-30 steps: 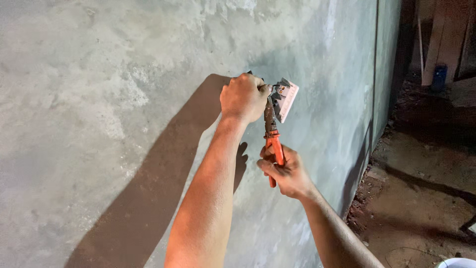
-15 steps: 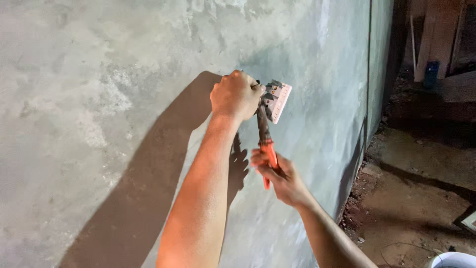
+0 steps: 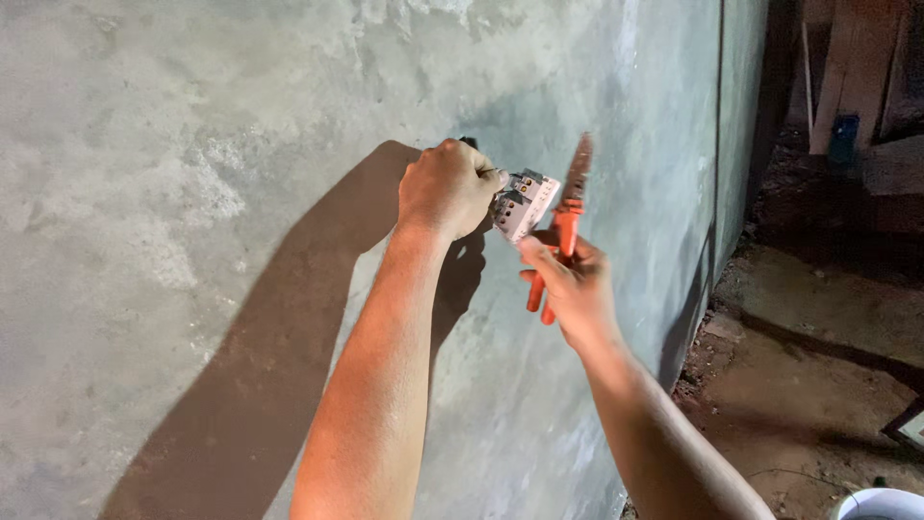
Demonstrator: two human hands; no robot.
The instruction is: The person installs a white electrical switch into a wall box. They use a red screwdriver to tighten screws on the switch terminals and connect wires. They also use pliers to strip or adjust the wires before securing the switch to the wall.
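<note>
Head view: a rough grey plastered concrete wall fills the frame, with a bare earthen floor at right. Against the wall, a small white plastic electrical fitting is gripped by the closed left hand. Orange-handled metal pliers are clasped upright in the right hand, just beside the fitting.

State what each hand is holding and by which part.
Left hand grips the small white electrical fitting at its left end; right hand holds the pliers by their orange handles.
</note>
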